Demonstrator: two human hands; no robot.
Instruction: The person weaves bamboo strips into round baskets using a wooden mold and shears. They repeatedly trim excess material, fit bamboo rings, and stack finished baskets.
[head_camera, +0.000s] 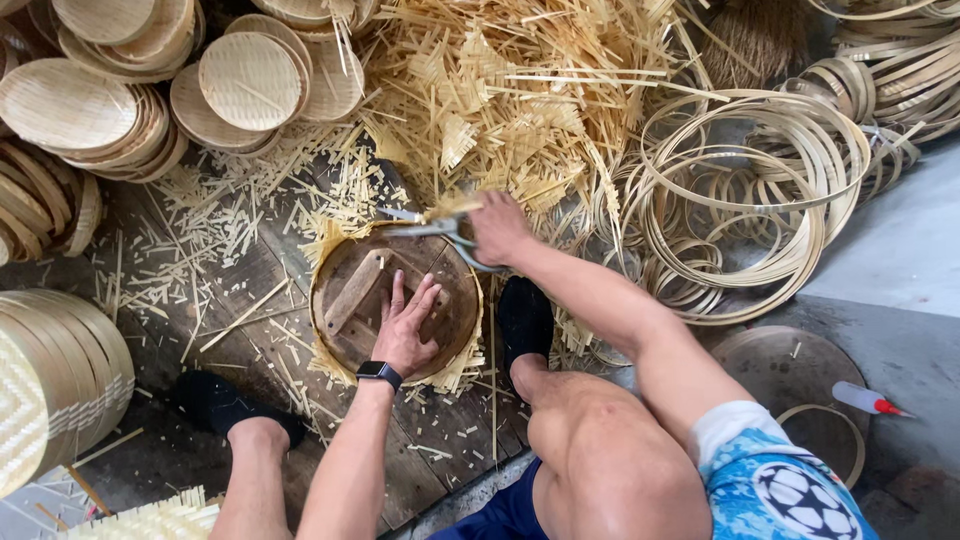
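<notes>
Floor planks (250, 290) carry a round woven tray (345, 290) under a wooden disc, which the left hand (408, 330) presses flat with spread fingers, while the right hand (497, 228), closed on scissors (435, 228), cuts at its far rim.

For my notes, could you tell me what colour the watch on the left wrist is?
The watch is black, seen in the head view.
</notes>
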